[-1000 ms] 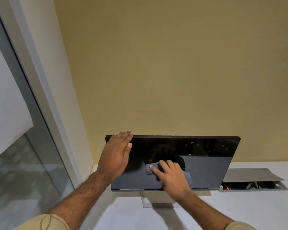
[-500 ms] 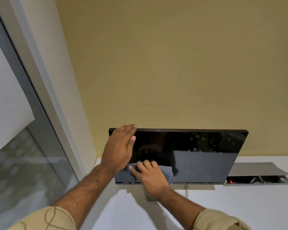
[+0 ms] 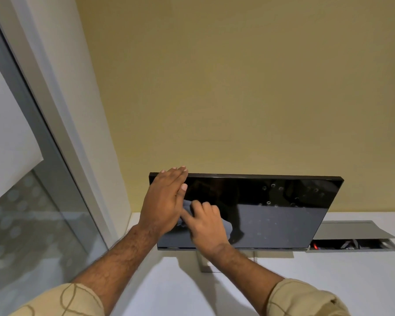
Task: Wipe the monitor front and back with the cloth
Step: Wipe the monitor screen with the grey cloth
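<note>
Yellow wall behind, white table [image 3: 328, 281] below, and a frosted glass partition [image 3: 32, 224] ran off at your left. On that table stood the monitor [image 3: 283, 215], upright on its stand [image 3: 206, 265], its long axis running left to right and its dark front facing you. Your left hand [image 3: 163, 202] lay flat against the upper left corner of the screen, fingers straight and together, tips just over the top edge, bracing the panel rather than gripping it. Your right hand [image 3: 206, 226] pressed the grey cloth [image 3: 185, 207] against the lower left part of the glass, just beside and partly tucked under the left hand; its fingers bent over the cloth, and that was your grip, holding the cloth to the screen. From there nearly all the unwiped-looking glass stretched away to your right, where pale spots [image 3: 281, 195] showed near the upper right. My read: the stroke ahead ran rightward along the long axis, the right hand being the one placed to make it. Your right forearm came in low from the right, the wrist below the screen's bottom edge. At the table's far right a cable hatch [image 3: 351, 238] stood open. The back could not be seen.
</note>
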Tool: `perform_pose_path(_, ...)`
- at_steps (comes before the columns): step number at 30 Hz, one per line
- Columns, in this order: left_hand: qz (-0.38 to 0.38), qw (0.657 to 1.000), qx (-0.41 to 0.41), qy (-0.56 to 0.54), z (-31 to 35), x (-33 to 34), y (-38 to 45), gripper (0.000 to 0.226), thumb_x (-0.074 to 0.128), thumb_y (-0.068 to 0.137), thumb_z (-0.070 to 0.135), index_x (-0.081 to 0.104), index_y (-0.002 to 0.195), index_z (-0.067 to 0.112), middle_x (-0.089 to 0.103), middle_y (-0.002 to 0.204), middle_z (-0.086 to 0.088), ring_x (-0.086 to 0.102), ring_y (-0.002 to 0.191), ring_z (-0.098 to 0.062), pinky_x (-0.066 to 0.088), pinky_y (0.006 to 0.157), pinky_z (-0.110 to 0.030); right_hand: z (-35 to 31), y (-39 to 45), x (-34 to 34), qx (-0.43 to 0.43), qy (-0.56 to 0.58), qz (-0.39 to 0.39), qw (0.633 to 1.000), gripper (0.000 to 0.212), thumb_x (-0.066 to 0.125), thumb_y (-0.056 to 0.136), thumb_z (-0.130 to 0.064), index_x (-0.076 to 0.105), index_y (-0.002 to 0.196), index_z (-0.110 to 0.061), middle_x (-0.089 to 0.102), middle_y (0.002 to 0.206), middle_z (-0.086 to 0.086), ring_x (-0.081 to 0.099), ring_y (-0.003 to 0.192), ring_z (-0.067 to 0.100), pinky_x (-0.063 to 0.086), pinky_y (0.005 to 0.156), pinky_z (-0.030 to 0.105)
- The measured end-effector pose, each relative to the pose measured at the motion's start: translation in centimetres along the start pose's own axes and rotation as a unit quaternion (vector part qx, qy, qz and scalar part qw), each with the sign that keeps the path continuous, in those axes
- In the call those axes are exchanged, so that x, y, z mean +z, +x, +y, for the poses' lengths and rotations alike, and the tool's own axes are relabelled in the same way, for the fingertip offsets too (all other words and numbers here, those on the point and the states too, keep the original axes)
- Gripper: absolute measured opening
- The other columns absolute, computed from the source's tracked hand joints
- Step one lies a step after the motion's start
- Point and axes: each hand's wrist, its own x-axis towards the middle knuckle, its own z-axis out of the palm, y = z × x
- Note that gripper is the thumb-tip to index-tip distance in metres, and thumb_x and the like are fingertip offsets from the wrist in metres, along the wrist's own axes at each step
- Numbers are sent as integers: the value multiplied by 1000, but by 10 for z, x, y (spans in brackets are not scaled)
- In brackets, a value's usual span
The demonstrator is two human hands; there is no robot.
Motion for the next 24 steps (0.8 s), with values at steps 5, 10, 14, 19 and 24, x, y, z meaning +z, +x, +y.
perform_pose_path(5,1,1000,2,5,1,-3,-2,52,23,102,36,50,142,16,49,148,4,39,139,-13,13,120,-24,-7,-41,41,-116,-74,-179,974,59,68,65,-26,58,123,-22,50,96,2,43,78,23,32,67,36)
perform_pose_path(10,-1,1000,0,6,3,-3,-4,52,23,102,35,50,143,16,49,148,4,39,139,-13,14,121,-26,14,-75,45,-94,-100,-246,959,52,77,59,-31,69,109,-26,53,91,1,38,78,24,41,61,35)
perform_pose_path(14,4,1000,1,3,4,-1,-3,51,25,102,34,50,142,15,50,147,3,41,138,-15,14,120,-27,38,-63,13,-33,-67,-121,990,74,77,53,-17,60,125,-26,46,96,3,37,76,24,29,61,36)
perform_pose_path(19,10,1000,-2,-1,3,1,-2,50,27,102,34,50,142,15,49,147,3,41,139,-15,17,121,-30,52,-39,-17,66,-28,23,997,76,78,64,-11,55,136,-22,42,99,5,40,78,22,24,65,34)
perform_pose_path(24,8,1000,-1,3,2,-1,-1,50,26,102,34,50,142,15,49,147,2,41,139,-15,15,121,-28,42,-61,7,-28,-74,-120,990,87,76,50,-11,54,133,-26,43,102,5,39,78,24,29,63,36)
